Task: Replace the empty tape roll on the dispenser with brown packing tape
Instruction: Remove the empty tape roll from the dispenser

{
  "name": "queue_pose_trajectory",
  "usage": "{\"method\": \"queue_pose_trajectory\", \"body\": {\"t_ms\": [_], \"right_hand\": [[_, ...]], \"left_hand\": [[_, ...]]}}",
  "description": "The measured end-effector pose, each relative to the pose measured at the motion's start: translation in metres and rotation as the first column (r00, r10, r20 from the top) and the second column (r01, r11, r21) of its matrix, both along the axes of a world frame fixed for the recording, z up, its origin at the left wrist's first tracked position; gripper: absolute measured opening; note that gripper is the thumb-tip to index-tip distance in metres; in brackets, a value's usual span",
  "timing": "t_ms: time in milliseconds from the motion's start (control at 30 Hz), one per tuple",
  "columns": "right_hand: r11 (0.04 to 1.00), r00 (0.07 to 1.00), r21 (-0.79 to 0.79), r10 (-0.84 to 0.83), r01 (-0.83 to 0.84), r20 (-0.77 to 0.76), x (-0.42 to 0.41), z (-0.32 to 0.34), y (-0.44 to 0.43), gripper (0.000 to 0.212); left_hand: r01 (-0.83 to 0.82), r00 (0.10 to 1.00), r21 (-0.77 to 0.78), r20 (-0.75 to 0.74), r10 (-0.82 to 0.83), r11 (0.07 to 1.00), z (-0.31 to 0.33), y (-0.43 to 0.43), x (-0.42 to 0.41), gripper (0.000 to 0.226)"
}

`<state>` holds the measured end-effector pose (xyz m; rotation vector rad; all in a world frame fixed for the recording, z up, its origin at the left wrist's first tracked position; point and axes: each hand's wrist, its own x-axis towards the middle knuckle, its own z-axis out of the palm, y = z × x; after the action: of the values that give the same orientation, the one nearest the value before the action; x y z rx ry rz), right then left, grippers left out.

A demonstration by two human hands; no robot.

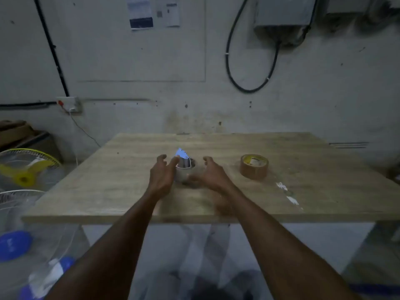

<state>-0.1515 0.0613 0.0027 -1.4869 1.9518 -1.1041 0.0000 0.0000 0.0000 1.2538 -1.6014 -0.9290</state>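
Head-camera view of a pale wood-grain desk (281, 191) set against a grey plastered wall (129, 61). Near the middle of the desk stands the metal tape dispenser (184, 164), its shiny blade plate (181, 153) catching bluish light at the top; the part below, where a roll would sit, is blurred and partly hidden by the hands, so the empty roll cannot be made out with certainty. The left hand (161, 176) reaches in from the left, its fingers (175, 162) loosely spread and curled, with one fingertip touching or just beside the dispenser's upper left edge; contact cannot be told for sure. The right hand (213, 176) lies to the right of the dispenser, fingers apart and bent, the thumb side blurred close to the dispenser's base; it grips nothing that can be seen. Both bare forearms extend from the lower edge of the frame across the near edge of the desk. The roll of brown packing tape (254, 166) lies flat on the desk to the right of the right hand, apart from it, its yellow inner label facing upward. Left of the desk, on the floor side, stand a fan with yellow blades (26, 169) and a fan with blue blades (15, 245). On the wall hang a looped black cable (249, 87), a grey box (283, 16) and printed sheets (153, 11).
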Motion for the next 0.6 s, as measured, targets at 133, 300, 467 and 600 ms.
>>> {"method": "queue_pose_trajectory", "body": {"t_ms": [133, 300, 467, 600], "right_hand": [[0.998, 0.998, 0.056, 0.024, -0.021, -0.055, 0.010, -0.010, -0.019, 0.079], [0.998, 1.000, 0.056, 0.012, -0.013, 0.006, 0.016, -0.016, -0.043, 0.085], [0.999, 0.995, -0.041, -0.006, 0.010, 0.098, 0.010, -0.007, -0.042, 0.047], [0.968, 0.996, -0.249, 0.046, -0.025, 0.081, -0.005, 0.013, -0.048, 0.084]], "left_hand": [[-0.007, 1.000, 0.049, 0.029, 0.005, 0.999, -0.011, -0.016, -0.006, 0.066], [0.026, 0.996, -0.012, 0.081, -0.025, 1.000, -0.016, -0.029, -0.024, 0.047], [-0.068, 0.997, -0.029, -0.048, 0.066, 0.997, -0.016, -0.038, -0.036, 0.045], [0.040, 0.897, 0.136, -0.441, 0.024, 0.990, -0.005, -0.044, -0.046, 0.047]]}}
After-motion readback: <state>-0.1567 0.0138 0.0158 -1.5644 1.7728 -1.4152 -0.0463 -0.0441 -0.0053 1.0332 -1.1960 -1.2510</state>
